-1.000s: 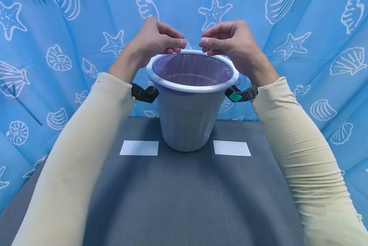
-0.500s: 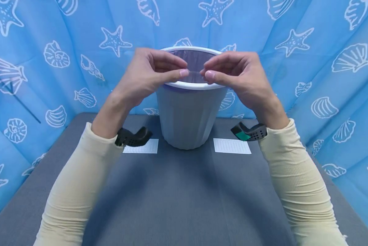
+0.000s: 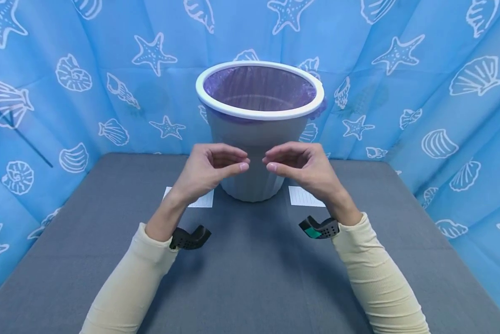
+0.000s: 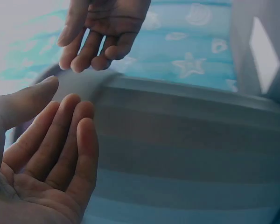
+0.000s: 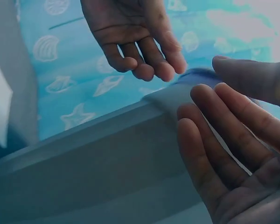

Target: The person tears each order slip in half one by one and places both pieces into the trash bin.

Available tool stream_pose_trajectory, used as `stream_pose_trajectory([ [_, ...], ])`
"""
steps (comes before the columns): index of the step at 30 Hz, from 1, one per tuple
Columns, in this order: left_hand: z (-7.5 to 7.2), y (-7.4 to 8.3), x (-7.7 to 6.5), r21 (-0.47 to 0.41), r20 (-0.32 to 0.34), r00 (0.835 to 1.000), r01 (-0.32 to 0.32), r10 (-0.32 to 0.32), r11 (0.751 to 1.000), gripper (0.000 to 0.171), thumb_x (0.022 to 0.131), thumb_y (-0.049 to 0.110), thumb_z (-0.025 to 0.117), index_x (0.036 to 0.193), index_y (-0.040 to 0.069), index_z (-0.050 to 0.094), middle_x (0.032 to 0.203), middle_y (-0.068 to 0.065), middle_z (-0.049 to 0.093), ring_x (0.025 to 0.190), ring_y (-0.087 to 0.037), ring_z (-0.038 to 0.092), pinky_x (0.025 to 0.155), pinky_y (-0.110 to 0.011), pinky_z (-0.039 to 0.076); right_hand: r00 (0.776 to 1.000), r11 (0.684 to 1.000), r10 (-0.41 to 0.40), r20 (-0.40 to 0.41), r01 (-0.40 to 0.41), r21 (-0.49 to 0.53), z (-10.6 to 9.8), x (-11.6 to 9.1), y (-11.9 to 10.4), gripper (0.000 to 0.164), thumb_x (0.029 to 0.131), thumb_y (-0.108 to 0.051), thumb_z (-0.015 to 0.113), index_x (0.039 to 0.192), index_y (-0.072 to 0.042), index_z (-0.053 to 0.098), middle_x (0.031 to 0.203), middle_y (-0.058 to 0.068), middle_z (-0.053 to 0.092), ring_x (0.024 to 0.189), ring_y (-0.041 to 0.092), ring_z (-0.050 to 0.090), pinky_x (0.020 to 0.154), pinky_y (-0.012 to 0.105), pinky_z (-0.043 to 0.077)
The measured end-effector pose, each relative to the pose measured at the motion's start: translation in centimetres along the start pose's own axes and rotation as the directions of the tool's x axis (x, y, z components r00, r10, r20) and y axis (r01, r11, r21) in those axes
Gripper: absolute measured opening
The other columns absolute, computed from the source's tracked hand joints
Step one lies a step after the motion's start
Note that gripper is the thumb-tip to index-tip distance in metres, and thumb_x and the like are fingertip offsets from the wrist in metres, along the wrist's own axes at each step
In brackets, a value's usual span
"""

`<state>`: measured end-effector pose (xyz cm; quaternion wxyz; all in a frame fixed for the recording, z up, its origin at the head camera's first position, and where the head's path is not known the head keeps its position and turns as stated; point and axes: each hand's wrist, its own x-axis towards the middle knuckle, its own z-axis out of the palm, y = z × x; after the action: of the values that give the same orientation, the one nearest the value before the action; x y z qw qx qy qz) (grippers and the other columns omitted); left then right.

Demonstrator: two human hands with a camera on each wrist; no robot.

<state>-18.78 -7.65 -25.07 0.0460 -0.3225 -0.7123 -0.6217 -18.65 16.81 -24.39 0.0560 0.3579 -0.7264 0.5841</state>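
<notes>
A grey trash can [image 3: 254,134] with a white rim ring stands upright at the back of the table. A purple bag [image 3: 258,88] lines it, and a bit of the bag sticks out under the ring on the right. In front of the can, my left hand [image 3: 212,171] hovers with loosely bent fingers and nothing in it. My right hand [image 3: 306,171] mirrors it, its fingertips a small gap away from the left ones. Both wrist views show bare palms, the left hand [image 4: 56,154] and the right hand [image 5: 238,140], beside the can's ribbed wall.
Two white lined paper cards lie on the grey table [image 3: 250,278], a left card [image 3: 201,199] and a right card [image 3: 304,197], one on each side of the can's base. Behind hangs a blue curtain [image 3: 149,116] with shells and starfish.
Both hands have come back from above the can's rim toward me and down, to in front of the can. They stay empty, and the can has not visibly moved.
</notes>
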Motion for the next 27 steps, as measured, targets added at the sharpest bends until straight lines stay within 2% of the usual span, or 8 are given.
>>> stream_pose_trajectory([
  [4,0.8,-1.9,-1.0,-0.025,0.003,0.999,0.039,-0.039,0.999,0.029,0.083,0.011,0.071,0.108,-0.003,0.066,0.101,-0.01,0.069,0.091,-0.022,0.067,0.08,-0.035,0.053,0.999,0.999,0.05,-0.015,-0.05,0.009,0.8,-1.3,2.1,0.024,0.084,-0.003,0.069,0.107,0.003,0.066,0.101,0.014,0.068,0.092,0.028,0.066,0.077,0.034,0.053],
  [7,1.3,-2.6,-1.6,-0.026,0.008,0.998,0.067,-0.067,0.997,0.028,0.084,0.006,0.07,0.109,-0.005,0.065,0.102,-0.014,0.068,0.092,-0.023,0.066,0.081,-0.034,0.052,0.996,0.996,0.085,-0.01,-0.084,0.03,1.2,-1.8,3.3,0.026,0.084,-0.005,0.069,0.108,0.005,0.065,0.101,0.015,0.068,0.093,0.028,0.066,0.077,0.034,0.053],
  [11,1.8,-2.3,-2.1,-0.006,0.015,0.996,0.091,-0.091,0.996,0.026,0.084,0.002,0.068,0.108,-0.007,0.065,0.102,-0.021,0.067,0.093,-0.028,0.066,0.081,-0.033,0.052,0.994,0.993,0.111,-0.003,-0.11,0.036,1.5,-2.1,4.3,0.029,0.084,-0.009,0.07,0.108,0.006,0.065,0.101,0.016,0.068,0.092,0.027,0.066,0.077,0.036,0.053],
  [15,1.8,-1.8,-2.4,0.012,0.025,0.994,0.109,-0.109,0.994,0.025,0.084,0.001,0.068,0.107,-0.007,0.065,0.101,-0.023,0.066,0.092,-0.029,0.066,0.08,-0.033,0.053,0.989,0.989,0.147,0.005,-0.147,-0.01,1.7,-2.2,4.8,0.029,0.084,-0.012,0.07,0.109,0.004,0.066,0.101,0.011,0.069,0.092,0.024,0.066,0.077,0.035,0.054],
  [21,0.2,-3.1,-2.8,0.028,0.023,0.989,0.145,-0.146,0.989,0.027,0.084,0.001,0.067,0.109,-0.009,0.063,0.104,-0.025,0.065,0.092,-0.026,0.066,0.081,-0.034,0.052,0.976,0.976,0.216,0.021,-0.215,-0.041,2.3,-2.2,4.5,0.029,0.084,-0.009,0.07,0.11,0.003,0.066,0.102,0.011,0.068,0.093,0.023,0.066,0.081,0.034,0.053],
  [27,-3.4,-5.6,-3.6,0.136,-0.037,0.974,0.225,-0.222,0.965,0.032,0.085,0.009,0.069,0.113,-0.004,0.063,0.106,-0.019,0.066,0.092,-0.023,0.066,0.079,-0.032,0.052,0.968,0.969,0.247,0.048,-0.245,-0.034,3.0,-2.2,2.8,0.028,0.084,-0.003,0.068,0.109,0.009,0.064,0.102,0.021,0.066,0.091,0.03,0.066,0.08,0.034,0.053],
])
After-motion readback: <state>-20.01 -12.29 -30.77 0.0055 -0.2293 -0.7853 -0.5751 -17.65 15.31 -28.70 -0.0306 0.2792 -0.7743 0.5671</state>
